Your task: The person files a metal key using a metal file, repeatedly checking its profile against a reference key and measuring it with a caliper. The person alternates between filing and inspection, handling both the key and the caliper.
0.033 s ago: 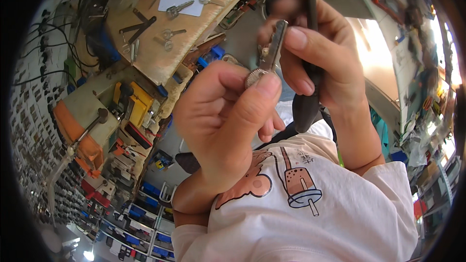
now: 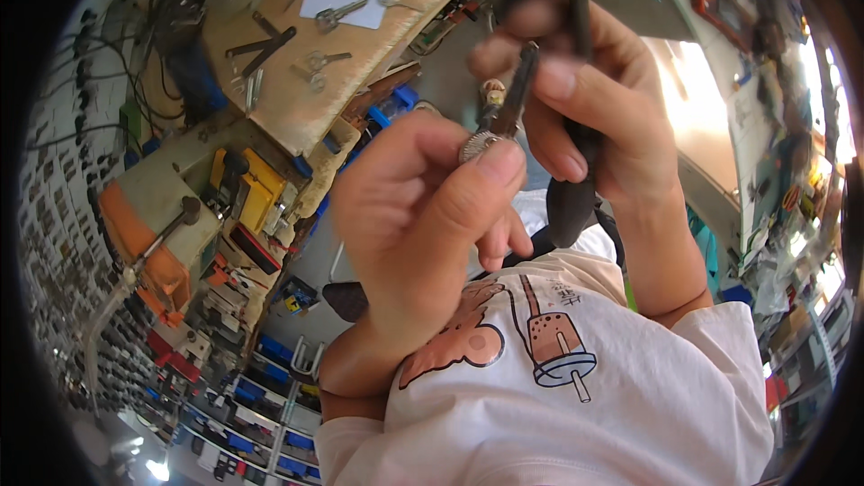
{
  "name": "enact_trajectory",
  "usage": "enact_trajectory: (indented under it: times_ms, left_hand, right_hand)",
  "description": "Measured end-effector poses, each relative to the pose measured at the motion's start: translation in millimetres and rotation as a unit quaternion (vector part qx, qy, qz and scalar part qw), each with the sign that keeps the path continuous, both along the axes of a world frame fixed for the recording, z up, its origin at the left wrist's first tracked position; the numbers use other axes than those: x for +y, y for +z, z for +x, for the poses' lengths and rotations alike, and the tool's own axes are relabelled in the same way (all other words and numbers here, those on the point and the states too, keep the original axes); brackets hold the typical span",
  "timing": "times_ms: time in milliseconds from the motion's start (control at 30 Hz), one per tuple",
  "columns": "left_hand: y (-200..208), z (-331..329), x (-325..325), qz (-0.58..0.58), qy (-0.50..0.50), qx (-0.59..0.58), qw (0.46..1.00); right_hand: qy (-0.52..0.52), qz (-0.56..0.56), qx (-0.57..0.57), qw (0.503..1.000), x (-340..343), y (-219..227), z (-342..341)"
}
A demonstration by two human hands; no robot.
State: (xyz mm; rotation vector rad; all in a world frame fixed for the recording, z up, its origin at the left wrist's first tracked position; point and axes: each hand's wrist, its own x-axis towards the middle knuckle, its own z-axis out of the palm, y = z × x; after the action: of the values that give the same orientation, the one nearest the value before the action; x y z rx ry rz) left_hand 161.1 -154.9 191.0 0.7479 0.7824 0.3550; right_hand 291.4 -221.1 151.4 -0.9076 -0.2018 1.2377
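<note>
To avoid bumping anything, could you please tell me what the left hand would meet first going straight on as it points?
Likely the right hand, seen close to the key, though depth is unclear.

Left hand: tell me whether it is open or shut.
Shut: the left hand pinches a metal key, its thumb pressed at the round, ribbed end, while the blade sticks out past the thumb.
</note>
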Motion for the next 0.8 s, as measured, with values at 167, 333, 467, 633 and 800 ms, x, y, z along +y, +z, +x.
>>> enact_trajectory:
  times_ms: [167, 333, 467, 633, 800]
  left_hand:
    - [-15, -52, 17, -0.146, -0.024, -0.049, 0.988]
    - [-44, -112, 20, 0.36, -0.067, 0.113, 0.924]
    - [-68, -150, 47, 0.524, -0.046, 0.128, 0.841]
    - [-134, -191, 87, 0.667, 0.0, 0.11, 0.737]
    - [-179, -200, 113, 0.725, -0.018, 0.107, 0.68]
  right_hand:
    - [0.028, -0.004, -0.039, 0.999, -1, 0, -30]
    - [0.0, -0.026, -0.121, 0.992, 4, -18, -93]
    - [-0.005, -0.077, -0.154, 0.985, 23, -32, -140]
    - [-0.009, -0.256, -0.3, 0.919, 52, -56, -188]
    - [0.049, -0.285, -0.419, 0.861, 38, -69, -210]
